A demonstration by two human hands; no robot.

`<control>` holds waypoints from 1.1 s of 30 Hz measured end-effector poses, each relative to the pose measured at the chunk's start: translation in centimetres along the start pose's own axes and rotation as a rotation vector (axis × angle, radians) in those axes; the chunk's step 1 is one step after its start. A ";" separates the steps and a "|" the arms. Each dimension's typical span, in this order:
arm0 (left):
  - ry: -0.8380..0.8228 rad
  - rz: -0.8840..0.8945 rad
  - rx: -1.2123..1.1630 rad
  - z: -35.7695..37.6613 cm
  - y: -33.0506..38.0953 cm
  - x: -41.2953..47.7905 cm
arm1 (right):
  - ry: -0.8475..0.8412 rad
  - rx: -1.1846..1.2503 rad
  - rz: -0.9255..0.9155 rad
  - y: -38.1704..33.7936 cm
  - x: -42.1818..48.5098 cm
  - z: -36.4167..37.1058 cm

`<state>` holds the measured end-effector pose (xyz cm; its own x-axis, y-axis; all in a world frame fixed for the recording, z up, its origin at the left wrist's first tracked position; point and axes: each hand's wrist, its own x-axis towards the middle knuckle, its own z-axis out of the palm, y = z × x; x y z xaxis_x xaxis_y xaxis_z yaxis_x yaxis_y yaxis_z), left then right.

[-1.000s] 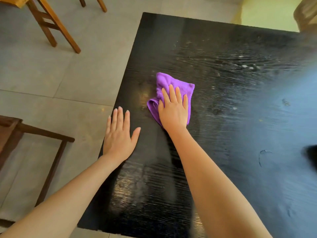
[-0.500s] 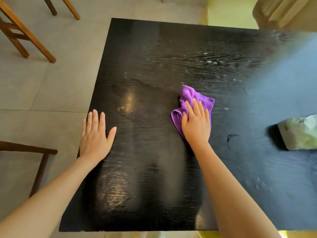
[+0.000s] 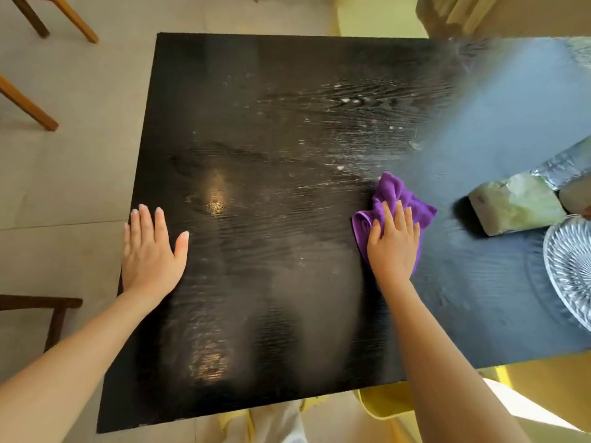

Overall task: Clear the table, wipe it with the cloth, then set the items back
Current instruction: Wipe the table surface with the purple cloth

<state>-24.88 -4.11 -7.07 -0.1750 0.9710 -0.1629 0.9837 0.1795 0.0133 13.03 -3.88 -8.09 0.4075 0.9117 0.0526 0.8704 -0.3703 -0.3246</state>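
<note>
A purple cloth lies crumpled on the black wooden table, right of centre. My right hand presses flat on top of it, fingers spread and pointing away from me. My left hand rests palm down on the table's left edge, holding nothing. A pale green packet sits on the table just right of the cloth, with a foil-wrapped item behind it. A cut-glass plate lies at the right edge of the view.
Wooden chair legs stand on the tiled floor at the upper left, and a dark stool frame at the lower left. A yellow seat shows under the table's near edge. Dried smears streak the far half of the table.
My right hand has slid the purple cloth to the right across the table. The view has shifted right, bringing the green packet, foil item and glass plate into sight. My left hand stays planted.
</note>
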 end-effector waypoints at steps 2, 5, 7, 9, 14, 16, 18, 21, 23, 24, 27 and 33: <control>0.001 0.001 0.003 0.0 0.0 0.0 | 0.006 0.015 0.037 -0.6 -0.7 0.1; 0.001 0.005 -0.009 -0.1 0.0 0.1 | -0.004 0.008 0.048 -1.8 -2.3 0.4; -0.008 0.013 -0.009 -0.1 -0.1 0.1 | -0.010 0.008 0.065 -3.0 -3.6 0.8; -0.006 0.014 -0.008 -0.2 -0.1 0.0 | -0.018 -0.002 0.057 -4.8 -5.3 1.3; 0.003 0.006 -0.012 -0.4 0.2 -0.1 | -0.073 -0.020 -0.067 -11.9 -8.9 2.9; 0.010 0.002 -0.011 -0.5 0.2 0.0 | -0.120 -0.017 -0.116 -14.4 -9.6 3.4; 0.012 0.002 -0.012 -0.3 0.1 -0.1 | -0.187 -0.014 -0.170 -16.7 -9.9 4.1; 0.009 0.010 -0.030 -0.1 0.0 0.1 | -0.247 -0.019 -0.261 -19.8 -10.0 4.8; -0.006 0.045 -0.058 -0.1 -0.5 0.2 | -0.267 -0.039 -0.334 -21.7 -9.7 5.2; -0.012 0.075 -0.079 -0.1 -0.9 -0.1 | -0.277 -0.050 -0.372 -22.5 -9.5 5.5; 0.006 0.156 -0.128 0.0 -2.0 -2.4 | -0.316 -0.058 -0.483 -24.8 -8.8 6.3; 0.029 0.121 -0.034 0.8 -1.7 -7.5 | -0.391 -0.088 -0.676 -27.3 -6.5 7.3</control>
<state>-25.23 -11.86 -6.69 -0.0567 0.9900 -0.1291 0.9958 0.0655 0.0646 -15.38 1.63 -6.45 -0.3313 0.9347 -0.1291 0.9201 0.2898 -0.2634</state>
